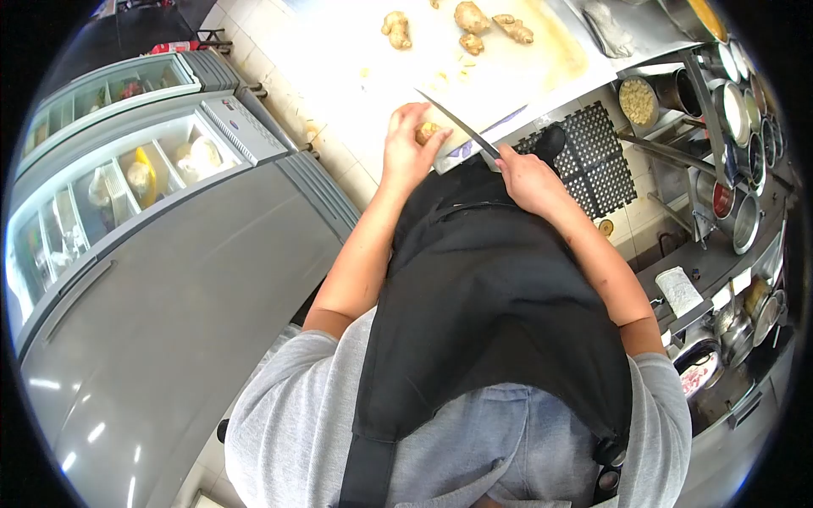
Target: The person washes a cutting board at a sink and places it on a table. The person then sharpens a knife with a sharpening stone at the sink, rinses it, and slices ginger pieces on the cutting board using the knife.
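A piece of ginger (428, 132) is held between the thumb and fingers of my left hand (408, 151) at the near edge of the pale cutting board (550, 63). Closed round the handle of a knife (461, 125), my right hand (529, 179) is to the right, with the blade pointing up and left past the ginger. Several whole ginger roots (471, 17) lie farther back on the board. Small cut bits (439, 80) are scattered between them and the knife.
Glass-topped freezers (186, 254) fill the left side. On the right stand metal shelves with pots and a pan of chopped pale food (638, 100). A black perforated mat (597, 161) lies on the tiled floor. A crumpled plastic bag (608, 32) is beside the board.
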### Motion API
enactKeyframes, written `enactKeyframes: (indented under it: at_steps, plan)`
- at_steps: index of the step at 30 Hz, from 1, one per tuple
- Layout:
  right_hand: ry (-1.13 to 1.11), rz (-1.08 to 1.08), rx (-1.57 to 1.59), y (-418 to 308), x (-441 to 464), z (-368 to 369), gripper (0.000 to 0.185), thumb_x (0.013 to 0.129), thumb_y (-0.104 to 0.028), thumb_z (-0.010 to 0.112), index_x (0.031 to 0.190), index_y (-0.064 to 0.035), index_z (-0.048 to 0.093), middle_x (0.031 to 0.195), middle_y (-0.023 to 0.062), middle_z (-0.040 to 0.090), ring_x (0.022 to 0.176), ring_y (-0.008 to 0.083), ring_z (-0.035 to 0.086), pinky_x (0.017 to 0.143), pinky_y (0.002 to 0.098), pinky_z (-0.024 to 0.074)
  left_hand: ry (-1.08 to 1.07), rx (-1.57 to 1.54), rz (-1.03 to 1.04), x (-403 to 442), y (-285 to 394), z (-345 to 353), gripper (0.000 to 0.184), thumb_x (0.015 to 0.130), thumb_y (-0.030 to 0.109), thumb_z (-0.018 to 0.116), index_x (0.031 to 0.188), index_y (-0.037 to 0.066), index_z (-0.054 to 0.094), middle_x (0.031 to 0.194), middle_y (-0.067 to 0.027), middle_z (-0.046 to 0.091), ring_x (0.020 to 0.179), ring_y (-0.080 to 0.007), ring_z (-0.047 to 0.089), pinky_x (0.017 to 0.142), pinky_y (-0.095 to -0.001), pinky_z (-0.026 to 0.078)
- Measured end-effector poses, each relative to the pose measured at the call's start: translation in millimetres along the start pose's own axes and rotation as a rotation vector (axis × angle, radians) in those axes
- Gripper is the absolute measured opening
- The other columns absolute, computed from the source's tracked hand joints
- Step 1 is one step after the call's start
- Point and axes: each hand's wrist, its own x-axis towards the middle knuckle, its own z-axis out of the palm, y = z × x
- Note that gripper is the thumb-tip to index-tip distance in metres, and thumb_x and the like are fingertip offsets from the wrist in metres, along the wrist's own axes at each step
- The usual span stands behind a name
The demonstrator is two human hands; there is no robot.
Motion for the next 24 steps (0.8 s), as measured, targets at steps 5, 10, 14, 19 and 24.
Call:
enactKeyframes:
  at_steps: [5,10,14,19,24]
  plan:
    - [0.028,-0.011,0.046,1,2,4,0.024,0.108,-0.021,0.051,0.113,0.0028,0.055,0.085,0.0327,0.069,0.088,0.0521,0.068,0.080,0.0614,0.0516,0.018,0.197,0.088,-20,-1,9,0.045,0.085,0.027,0.088,0.122,0.007,0.074,0.118,-0.0144,0.069,0.103,-0.0283,0.069,0.088,-0.0378,0.057]
    - [0.017,0.008,0.017,-1,6,-1,0.023,0.108,-0.021,0.052,0.110,0.0022,0.055,0.085,0.0322,0.069,0.088,0.0521,0.068,0.079,0.0618,0.0510,0.209,0.018,-0.176,11,-10,3,0.040,0.085,0.032,0.090,0.104,0.002,0.072,0.090,-0.0115,0.074,0.079,-0.0206,0.071,0.073,-0.0349,0.057]
    - [0.068,-0.046,0.019,2,14,4,0.022,0.108,-0.020,0.051,0.106,0.0013,0.053,0.083,0.0314,0.068,0.086,0.0520,0.067,0.079,0.0625,0.0502,0.139,0.091,-0.341,54,-4,-15,0.046,0.084,0.038,0.089,0.093,-0.001,0.067,0.080,-0.0122,0.073,0.074,-0.0220,0.071,0.070,-0.0362,0.057]
    - [0.024,-0.018,0.025,-9,18,-2,0.021,0.107,-0.018,0.050,0.106,0.0025,0.053,0.084,0.0315,0.069,0.087,0.0523,0.067,0.080,0.0619,0.0507,-0.106,-0.124,-0.493,53,-2,-27,0.042,0.092,0.033,0.081,0.106,-0.004,0.069,0.086,-0.0139,0.075,0.072,-0.0188,0.072,0.067,-0.0317,0.058]
    - [0.004,-0.020,0.039,-14,19,-2,0.021,0.107,-0.017,0.049,0.110,0.0036,0.053,0.085,0.0311,0.069,0.087,0.0521,0.068,0.080,0.0611,0.0518,-0.076,-0.307,-0.488,35,-13,-33,0.037,0.098,0.024,0.075,0.119,-0.006,0.068,0.094,-0.0142,0.076,0.072,-0.0168,0.073,0.069,-0.0293,0.059]
